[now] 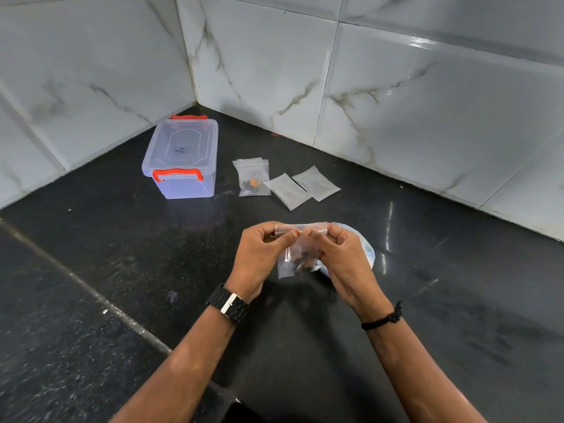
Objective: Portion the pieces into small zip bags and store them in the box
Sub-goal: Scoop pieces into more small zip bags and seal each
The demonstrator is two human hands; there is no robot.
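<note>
Both hands hold one small clear zip bag above the black counter. My left hand pinches its top strip at the left end, and my right hand pinches it at the right. Dark and orange pieces sit in the bag's bottom. A clear plastic box with red latches stands closed at the back left. To its right lies a filled zip bag with dark and orange pieces, on top of other bags. Two empty zip bags lie beside it.
A larger clear plastic bag lies on the counter under and behind my right hand. White marble-look tiled walls meet in a corner behind the box. A pale seam crosses the black counter at the left.
</note>
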